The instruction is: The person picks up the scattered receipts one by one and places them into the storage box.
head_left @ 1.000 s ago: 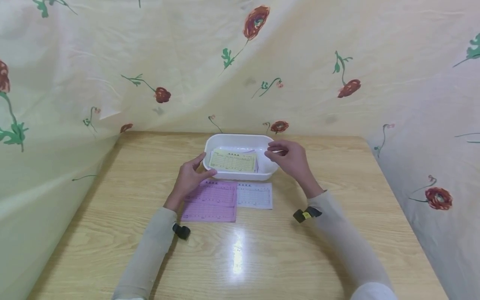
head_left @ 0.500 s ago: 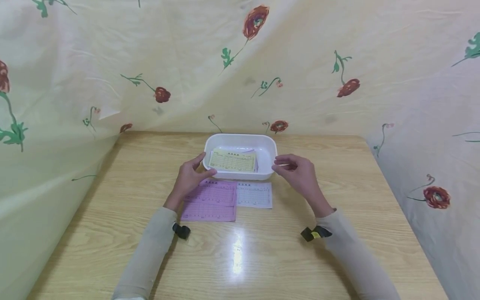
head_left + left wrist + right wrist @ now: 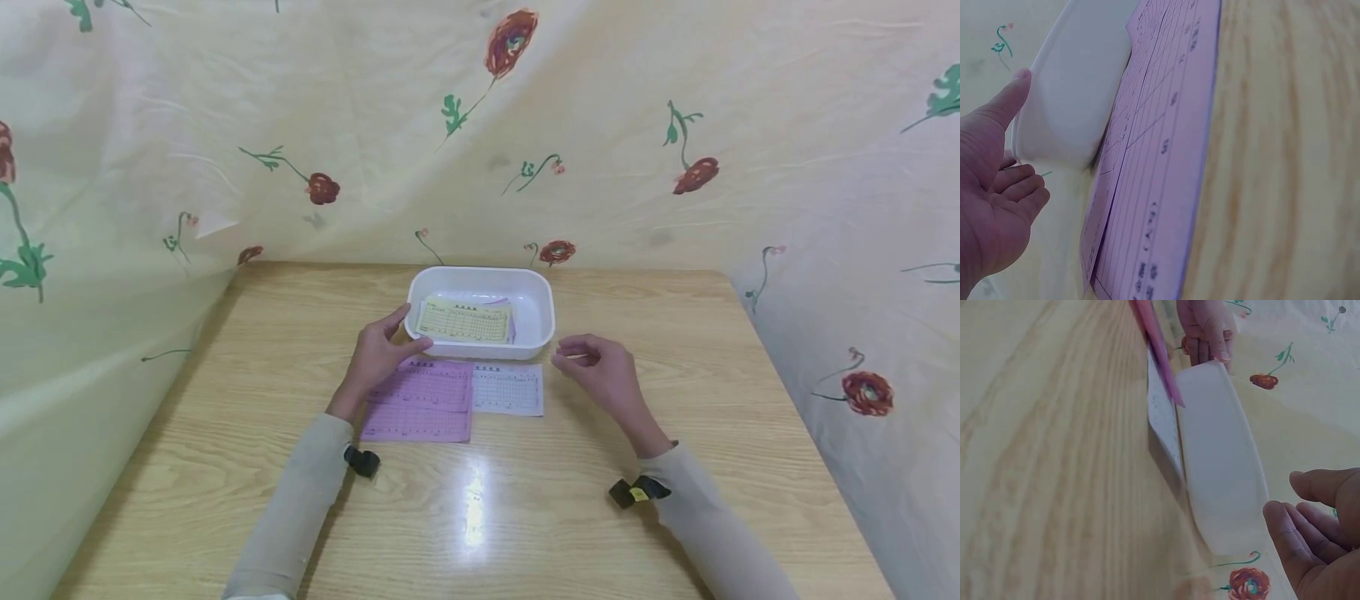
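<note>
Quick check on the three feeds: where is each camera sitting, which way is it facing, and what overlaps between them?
Head: worn on the head, facing forward and down at the table; shows both sleeves, left hand, right hand.
Left wrist: low beside the left hand, looking along the pink sheet to the white tub.
Right wrist: low by the right hand, looking across the tub's side.
Shared: both wrist views show the tub and pink sheet.
</note>
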### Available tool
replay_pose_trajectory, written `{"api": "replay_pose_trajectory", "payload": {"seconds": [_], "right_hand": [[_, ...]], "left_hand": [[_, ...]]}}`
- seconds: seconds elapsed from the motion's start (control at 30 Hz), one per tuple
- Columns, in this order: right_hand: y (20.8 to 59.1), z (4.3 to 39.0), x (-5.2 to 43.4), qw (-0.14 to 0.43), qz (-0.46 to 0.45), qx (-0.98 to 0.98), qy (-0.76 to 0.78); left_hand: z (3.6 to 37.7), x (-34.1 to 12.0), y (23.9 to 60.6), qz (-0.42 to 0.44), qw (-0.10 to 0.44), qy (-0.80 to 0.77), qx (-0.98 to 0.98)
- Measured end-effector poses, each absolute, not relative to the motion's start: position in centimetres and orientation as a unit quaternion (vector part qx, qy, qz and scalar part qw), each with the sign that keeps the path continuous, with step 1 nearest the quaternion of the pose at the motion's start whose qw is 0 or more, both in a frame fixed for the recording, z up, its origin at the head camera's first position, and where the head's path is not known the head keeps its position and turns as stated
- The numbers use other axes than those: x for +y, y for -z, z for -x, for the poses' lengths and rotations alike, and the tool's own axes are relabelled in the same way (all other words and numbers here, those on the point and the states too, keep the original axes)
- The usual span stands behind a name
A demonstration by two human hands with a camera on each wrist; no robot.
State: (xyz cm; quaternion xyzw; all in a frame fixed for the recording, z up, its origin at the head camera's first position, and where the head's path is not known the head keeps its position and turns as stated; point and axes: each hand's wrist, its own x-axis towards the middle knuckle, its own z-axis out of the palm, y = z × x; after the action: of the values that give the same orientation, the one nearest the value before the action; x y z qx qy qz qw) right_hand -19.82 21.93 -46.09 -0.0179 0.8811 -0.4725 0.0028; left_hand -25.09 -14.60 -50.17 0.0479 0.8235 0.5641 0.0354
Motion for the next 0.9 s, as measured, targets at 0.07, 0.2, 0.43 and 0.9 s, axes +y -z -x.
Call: {"api": "replay_pose_trajectory", "payload": {"seconds": [0.07,0.2,0.43,0.9], "right_hand": [[46.4,19.8,21.9,0.008,0.019,0.881,0.473],[47.0,19.9,21.7,0.024,0.023,0.883,0.469],[48.2,19.9,21.4,0.056,0.017,0.884,0.464],[49.0,20.4,21.1,0.095,-0.001,0.892,0.441]], "left_hand": [[25.1,-14.6,50.2,-0.048,0.034,-0.565,0.823],[25.2,-14.7,50.4,-0.049,0.033,-0.566,0.822],[25.3,-14.8,50.5,-0.054,0.032,-0.562,0.825],[25.4,-14.8,50.6,-0.052,0.034,-0.559,0.827]]}}
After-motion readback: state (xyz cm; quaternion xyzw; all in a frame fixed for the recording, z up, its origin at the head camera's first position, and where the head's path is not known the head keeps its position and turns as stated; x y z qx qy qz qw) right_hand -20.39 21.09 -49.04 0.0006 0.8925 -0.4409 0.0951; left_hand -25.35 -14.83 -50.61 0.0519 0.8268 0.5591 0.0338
